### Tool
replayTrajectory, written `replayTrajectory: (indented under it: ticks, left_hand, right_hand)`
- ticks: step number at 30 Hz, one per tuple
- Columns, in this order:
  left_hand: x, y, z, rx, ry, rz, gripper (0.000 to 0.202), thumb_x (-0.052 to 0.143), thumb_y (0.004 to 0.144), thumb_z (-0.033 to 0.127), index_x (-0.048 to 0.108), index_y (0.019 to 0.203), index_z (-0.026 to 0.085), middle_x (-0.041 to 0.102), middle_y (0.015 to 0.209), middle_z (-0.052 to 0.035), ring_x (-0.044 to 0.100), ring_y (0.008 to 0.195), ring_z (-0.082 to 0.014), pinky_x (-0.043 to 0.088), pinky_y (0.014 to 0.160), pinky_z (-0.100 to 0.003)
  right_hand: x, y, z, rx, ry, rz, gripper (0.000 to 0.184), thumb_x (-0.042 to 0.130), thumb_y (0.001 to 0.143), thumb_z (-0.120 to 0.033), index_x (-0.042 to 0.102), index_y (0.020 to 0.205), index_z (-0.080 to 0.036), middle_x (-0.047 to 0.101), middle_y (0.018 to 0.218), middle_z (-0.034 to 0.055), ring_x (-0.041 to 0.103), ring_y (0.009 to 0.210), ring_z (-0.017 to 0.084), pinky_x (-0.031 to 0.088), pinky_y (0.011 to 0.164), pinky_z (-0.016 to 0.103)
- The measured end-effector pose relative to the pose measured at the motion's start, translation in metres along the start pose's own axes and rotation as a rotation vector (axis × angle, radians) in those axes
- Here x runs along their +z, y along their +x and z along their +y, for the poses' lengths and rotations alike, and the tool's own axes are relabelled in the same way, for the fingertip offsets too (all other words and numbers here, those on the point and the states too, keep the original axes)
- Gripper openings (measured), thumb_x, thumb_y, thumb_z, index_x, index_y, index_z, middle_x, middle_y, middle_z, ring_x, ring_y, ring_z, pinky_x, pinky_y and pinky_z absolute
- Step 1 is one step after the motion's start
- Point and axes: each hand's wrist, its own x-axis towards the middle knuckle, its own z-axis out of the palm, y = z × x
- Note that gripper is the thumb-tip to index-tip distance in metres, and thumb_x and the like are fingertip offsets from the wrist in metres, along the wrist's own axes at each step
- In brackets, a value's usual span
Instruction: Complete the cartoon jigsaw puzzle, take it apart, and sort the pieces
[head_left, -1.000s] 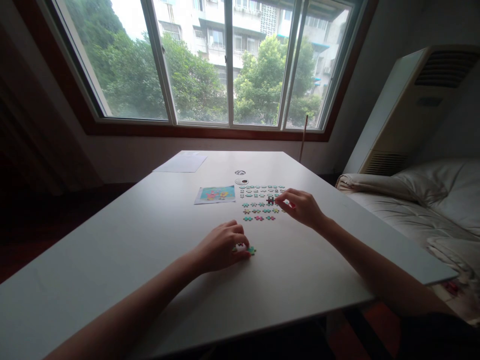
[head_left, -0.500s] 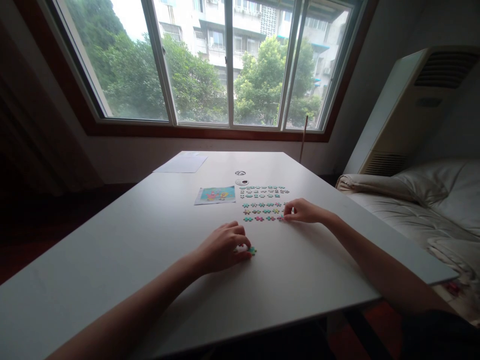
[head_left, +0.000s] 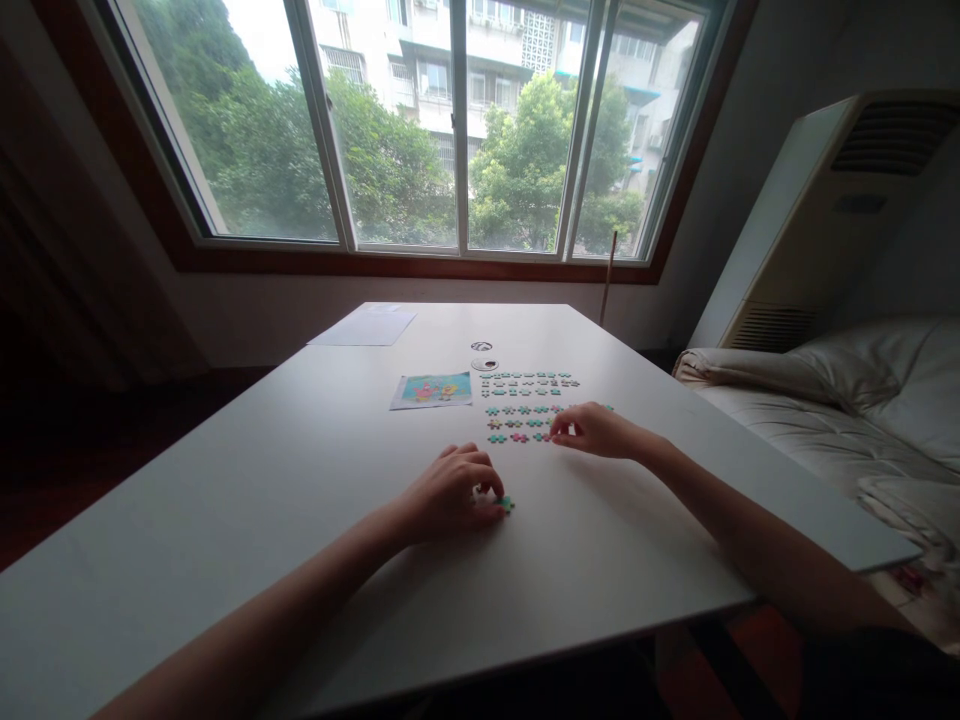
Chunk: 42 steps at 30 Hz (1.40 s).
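Small teal, green and pink puzzle pieces (head_left: 511, 410) lie in several rows on the white table (head_left: 247, 500). My left hand (head_left: 454, 490) rests on the table nearer to me, thumb and fingers curled round a few joined or touching pieces, with a teal puzzle piece (head_left: 508, 505) showing at the fingertips. In the front row, my right hand (head_left: 596, 430) has its fingers pinched at a pinkish puzzle piece (head_left: 546, 437). Its palm hides part of the rows' right end. A colourful cartoon picture sheet (head_left: 433, 390) lies left of the rows.
Behind the rows lie two round, flat items (head_left: 485, 364). A white paper sheet (head_left: 364, 327) is at the table's far left corner. Beyond the table are a window (head_left: 457, 130), a thin stick (head_left: 608, 275), a tall air conditioner (head_left: 787, 220) and a pale sofa (head_left: 795, 410).
My right hand has moved a little to the left along the front row, uncovering a piece at the right end. My left hand stays nearly still at its pieces.
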Motion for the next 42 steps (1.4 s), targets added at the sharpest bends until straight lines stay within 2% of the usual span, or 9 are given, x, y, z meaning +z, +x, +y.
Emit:
replayTrajectory:
  ticks: [6, 14, 21, 31, 42]
  left_hand:
    - [-0.001, 0.001, -0.001, -0.035, 0.013, 0.036, 0.010, 0.061, 0.066, 0.028, 0.062, 0.074, 0.022, 0.059, 0.072, 0.0013, 0.050, 0.075, -0.0157, 0.030, 0.074, -0.031]
    - [-0.013, 0.003, -0.001, -0.049, 0.174, 0.285, 0.011, 0.059, 0.067, 0.027, 0.060, 0.075, 0.020, 0.061, 0.077, -0.0002, 0.048, 0.078, -0.0174, 0.028, 0.075, -0.034]
    - [-0.015, 0.004, 0.000, -0.035, 0.209, 0.329, 0.011, 0.058, 0.070, 0.028, 0.060, 0.077, 0.021, 0.061, 0.078, -0.0008, 0.048, 0.079, -0.0181, 0.028, 0.076, -0.034]
    - [-0.016, 0.004, 0.004, -0.016, 0.180, 0.359, 0.011, 0.059, 0.070, 0.028, 0.060, 0.077, 0.020, 0.061, 0.078, -0.0011, 0.049, 0.080, -0.0177, 0.029, 0.076, -0.034]
    - [-0.014, 0.005, 0.005, 0.012, 0.149, 0.370, 0.011, 0.058, 0.071, 0.027, 0.060, 0.079, 0.020, 0.061, 0.078, -0.0018, 0.049, 0.082, -0.0179, 0.033, 0.078, -0.034]
  right_hand:
    - [0.012, -0.001, -0.032, -0.195, -0.007, 0.018, 0.015, 0.052, 0.078, -0.023, 0.065, 0.082, -0.018, 0.064, 0.068, 0.0013, 0.053, 0.057, 0.009, 0.038, 0.058, 0.020]
    - [0.026, -0.006, -0.058, -0.231, 0.005, 0.200, 0.018, 0.056, 0.077, -0.029, 0.060, 0.092, -0.021, 0.063, 0.080, 0.0007, 0.053, 0.059, 0.009, 0.041, 0.058, 0.021]
    - [0.031, -0.006, -0.066, -0.220, 0.003, 0.342, 0.024, 0.055, 0.077, -0.038, 0.059, 0.094, -0.022, 0.064, 0.081, 0.0016, 0.054, 0.061, 0.010, 0.040, 0.056, 0.021]
    - [0.036, -0.005, -0.067, -0.261, 0.008, 0.363, 0.026, 0.052, 0.079, -0.040, 0.058, 0.099, -0.024, 0.063, 0.084, 0.0017, 0.058, 0.072, 0.012, 0.043, 0.066, 0.024]
    - [0.034, -0.006, -0.069, -0.295, -0.053, 0.401, 0.022, 0.051, 0.080, -0.037, 0.059, 0.096, -0.023, 0.064, 0.083, 0.0025, 0.059, 0.072, 0.013, 0.043, 0.066, 0.024]
